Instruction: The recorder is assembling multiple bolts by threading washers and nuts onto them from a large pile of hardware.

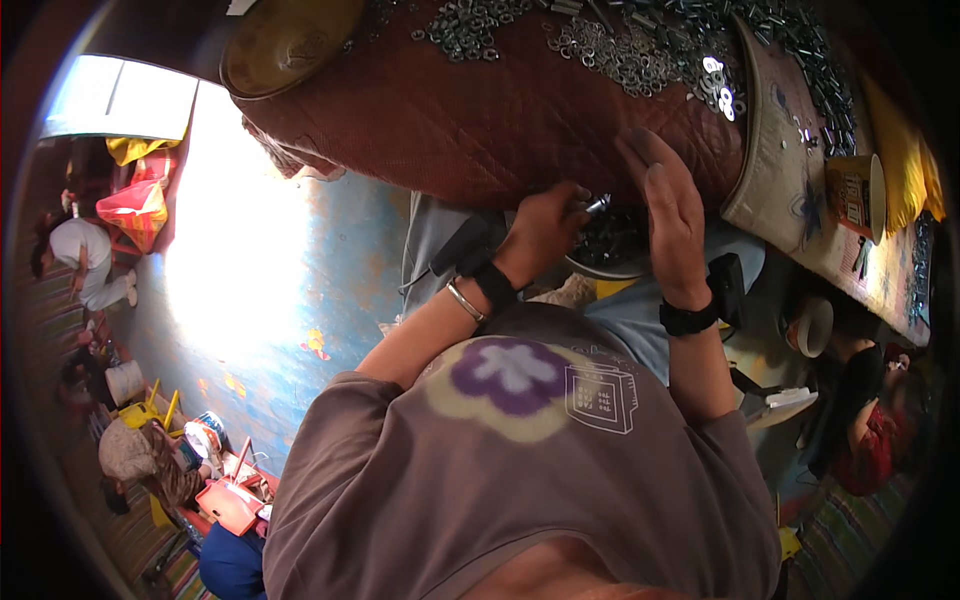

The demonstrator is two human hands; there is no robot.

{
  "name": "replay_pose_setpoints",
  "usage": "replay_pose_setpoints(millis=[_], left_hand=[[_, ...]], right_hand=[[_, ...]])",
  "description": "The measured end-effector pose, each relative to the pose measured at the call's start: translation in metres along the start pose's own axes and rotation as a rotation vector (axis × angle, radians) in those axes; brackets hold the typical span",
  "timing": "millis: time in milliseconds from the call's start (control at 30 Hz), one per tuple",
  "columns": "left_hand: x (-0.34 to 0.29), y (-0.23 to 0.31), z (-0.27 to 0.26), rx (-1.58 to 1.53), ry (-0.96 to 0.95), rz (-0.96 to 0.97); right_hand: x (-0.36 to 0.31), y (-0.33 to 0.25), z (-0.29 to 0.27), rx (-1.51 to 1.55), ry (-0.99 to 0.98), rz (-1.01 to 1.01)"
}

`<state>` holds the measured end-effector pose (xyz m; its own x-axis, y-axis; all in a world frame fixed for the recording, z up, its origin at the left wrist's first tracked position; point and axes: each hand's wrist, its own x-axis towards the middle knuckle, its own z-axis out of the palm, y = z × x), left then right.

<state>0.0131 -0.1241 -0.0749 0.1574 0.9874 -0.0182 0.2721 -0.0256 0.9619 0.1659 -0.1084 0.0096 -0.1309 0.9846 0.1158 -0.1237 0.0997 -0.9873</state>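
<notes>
My left hand [545,228] is closed, its fingertips pinching a small shiny metal cylinder [598,205], perhaps a bolt or sleeve. Just below that piece, a round metal bowl [600,271] sits at my lap, holding dark metal parts [612,240]. My right hand [672,205] is on the bowl's other side, flat with fingers stretched out toward the table edge. Its fingertips reach the dark red cloth [450,130] on the table; whether they press on it I cannot tell. Nothing shows in its palm.
Loose washers [620,55] and nuts [470,28] lie in heaps on the cloth, with dark metal sleeves [815,75] at the far right. A brown bowl [290,45] stands far left, a yellow paper cup [855,195] at right. Other people sit on the floor at both sides.
</notes>
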Motion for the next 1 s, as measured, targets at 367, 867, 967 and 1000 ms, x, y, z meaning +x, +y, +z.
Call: replay_pose_setpoints(millis=[367,867,967,1000], left_hand=[[0.134,0.040,-0.108,0.838,0.526,0.543],[0.144,0.042,-0.079,0.982,0.352,0.290],[0.143,0.041,-0.073,1.012,0.323,0.381],[0.144,0.042,-0.072,1.035,0.293,0.415]], right_hand=[[0.046,-0.001,-0.032,-0.212,0.031,-0.049],[0.098,0.005,-0.025,-0.175,-0.118,-0.127],[0.109,0.008,-0.023,-0.163,-0.130,-0.155],[0.114,0.006,-0.024,-0.159,-0.125,-0.161]])
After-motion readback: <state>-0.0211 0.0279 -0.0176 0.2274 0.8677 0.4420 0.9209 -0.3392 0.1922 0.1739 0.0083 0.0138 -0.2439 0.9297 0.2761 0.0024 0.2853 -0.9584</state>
